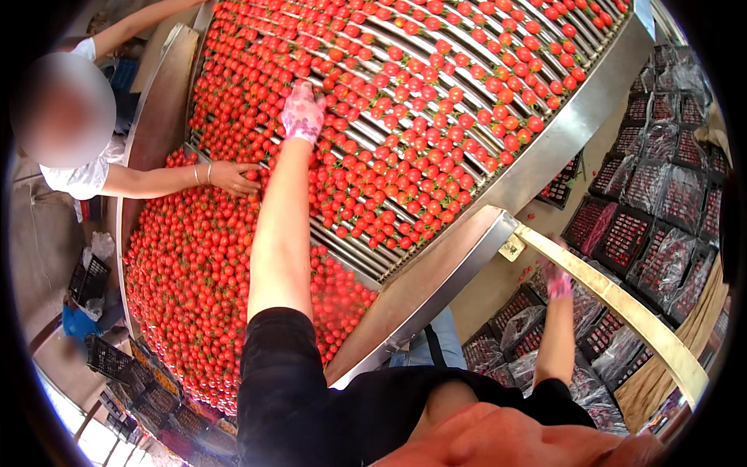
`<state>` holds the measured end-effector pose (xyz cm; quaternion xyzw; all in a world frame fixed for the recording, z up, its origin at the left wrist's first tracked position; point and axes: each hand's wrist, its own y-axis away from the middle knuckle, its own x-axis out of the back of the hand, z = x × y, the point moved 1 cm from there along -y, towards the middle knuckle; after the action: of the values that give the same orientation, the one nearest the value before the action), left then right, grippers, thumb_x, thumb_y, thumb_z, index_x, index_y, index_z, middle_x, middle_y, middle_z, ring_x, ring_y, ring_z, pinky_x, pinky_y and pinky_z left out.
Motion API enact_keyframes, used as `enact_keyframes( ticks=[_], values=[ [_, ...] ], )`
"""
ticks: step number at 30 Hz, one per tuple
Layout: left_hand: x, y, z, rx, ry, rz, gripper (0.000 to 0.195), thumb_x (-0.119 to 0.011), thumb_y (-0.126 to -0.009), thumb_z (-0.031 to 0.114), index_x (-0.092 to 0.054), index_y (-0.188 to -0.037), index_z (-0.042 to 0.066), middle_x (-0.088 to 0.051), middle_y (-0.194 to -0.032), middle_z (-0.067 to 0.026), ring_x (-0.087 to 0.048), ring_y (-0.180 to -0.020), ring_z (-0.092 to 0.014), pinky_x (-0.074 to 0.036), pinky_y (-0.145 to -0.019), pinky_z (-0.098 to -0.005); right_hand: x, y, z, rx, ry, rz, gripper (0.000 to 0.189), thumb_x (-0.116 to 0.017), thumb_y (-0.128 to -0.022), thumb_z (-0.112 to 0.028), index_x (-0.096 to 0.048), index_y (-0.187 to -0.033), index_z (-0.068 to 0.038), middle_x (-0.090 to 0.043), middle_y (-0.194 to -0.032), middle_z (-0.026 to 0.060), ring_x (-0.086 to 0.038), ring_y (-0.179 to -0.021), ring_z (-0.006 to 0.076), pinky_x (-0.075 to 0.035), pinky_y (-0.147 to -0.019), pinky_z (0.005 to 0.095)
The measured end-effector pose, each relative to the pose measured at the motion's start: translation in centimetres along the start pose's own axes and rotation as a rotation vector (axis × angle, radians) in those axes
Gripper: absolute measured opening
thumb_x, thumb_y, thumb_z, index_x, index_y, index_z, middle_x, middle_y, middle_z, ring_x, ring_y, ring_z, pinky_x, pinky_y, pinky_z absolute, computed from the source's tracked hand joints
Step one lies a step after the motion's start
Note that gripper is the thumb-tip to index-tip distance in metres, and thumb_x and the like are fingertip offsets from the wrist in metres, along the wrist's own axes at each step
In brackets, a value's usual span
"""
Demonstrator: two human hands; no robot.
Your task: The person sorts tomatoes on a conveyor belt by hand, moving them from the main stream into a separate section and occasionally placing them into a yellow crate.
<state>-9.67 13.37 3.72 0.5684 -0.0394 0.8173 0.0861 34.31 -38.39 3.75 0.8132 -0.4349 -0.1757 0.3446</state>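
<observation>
My left hand, in a white glove with a pink pattern, reaches far out over cherry tomatoes on a conveyor of metal rollers. Its fingers point down among the tomatoes, and their tips are hidden. Over at the right, my right hand wears a similar glove and is beside a pale curved bar. The bar partly covers that hand, and it looks blurred. Below the rollers, a dense mass of tomatoes with green stems fills a metal-sided trough.
A co-worker's hand with bracelets touches tomatoes left of my forearm. Metal side walls border the conveyor. Stacked black crates of tomatoes, many under plastic film, stand at the right. More crates are at lower left.
</observation>
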Motion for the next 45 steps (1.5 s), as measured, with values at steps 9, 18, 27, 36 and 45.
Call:
enact_keyframes(
  ticks=[9, 18, 27, 36, 45],
  values=[
    [1.3, 22.6, 5.5, -0.215, 0.664, 0.345, 0.035, -0.071, -0.079, 0.006, -0.060, -0.112, 0.001, -0.061, -0.112, -0.0184, -0.059, -0.108, -0.035, -0.049, -0.092, -0.0448, -23.9, 19.2, 0.2, -0.288, 0.066, -0.809, 0.061, -0.065, -0.089, -0.044, -0.048, -0.133, -0.004, -0.059, -0.120, 0.0127, -0.062, -0.098, 0.0241, -0.053, -0.083, 0.0385],
    [3.2, 17.0, 4.4, -0.308, 0.614, 0.191, 0.054, -0.068, -0.084, 0.020, -0.051, -0.134, 0.011, -0.044, -0.140, -0.0223, -0.042, -0.129, -0.043, -0.039, -0.105, -0.0518, -45.7, 7.8, 1.2, -0.151, -0.310, -0.876, 0.041, -0.059, -0.090, -0.012, -0.051, -0.129, -0.002, -0.061, -0.117, 0.0089, -0.062, -0.098, 0.0212, -0.054, -0.083, 0.0365],
    [-1.1, 14.5, -5.6, -0.184, 0.100, 0.061, 0.075, -0.065, -0.076, 0.053, -0.045, -0.143, 0.025, -0.032, -0.153, -0.0127, -0.024, -0.141, -0.043, -0.018, -0.113, -0.0654, -46.4, 7.7, -0.6, 0.467, 0.034, -0.530, 0.019, -0.062, -0.091, -0.007, -0.065, -0.109, -0.001, -0.061, -0.084, -0.0004, -0.051, -0.066, 0.0058, -0.042, -0.059, 0.0213],
    [-3.8, 32.7, -8.4, -0.288, 0.081, -0.165, 0.056, -0.069, -0.077, 0.017, -0.057, -0.131, 0.022, -0.041, -0.143, -0.0153, -0.041, -0.129, -0.040, -0.036, -0.106, -0.0570, -45.6, 7.0, -3.1, 0.692, 0.156, -0.432, 0.017, -0.060, -0.093, -0.006, -0.067, -0.108, -0.002, -0.058, -0.077, -0.0043, -0.044, -0.058, 0.0016, -0.035, -0.051, 0.0187],
    [-1.4, 22.8, -1.0, -0.494, 0.386, 0.070, 0.040, -0.067, -0.082, 0.021, -0.056, -0.119, 0.010, -0.057, -0.109, -0.0120, -0.060, -0.096, -0.033, -0.052, -0.078, -0.0453, -46.1, 8.3, -1.4, 1.336, 0.699, -0.266, 0.021, -0.057, -0.096, -0.005, -0.066, -0.114, -0.002, -0.070, -0.108, 0.0105, -0.065, -0.102, 0.0183, -0.050, -0.088, 0.0298]
  ],
)
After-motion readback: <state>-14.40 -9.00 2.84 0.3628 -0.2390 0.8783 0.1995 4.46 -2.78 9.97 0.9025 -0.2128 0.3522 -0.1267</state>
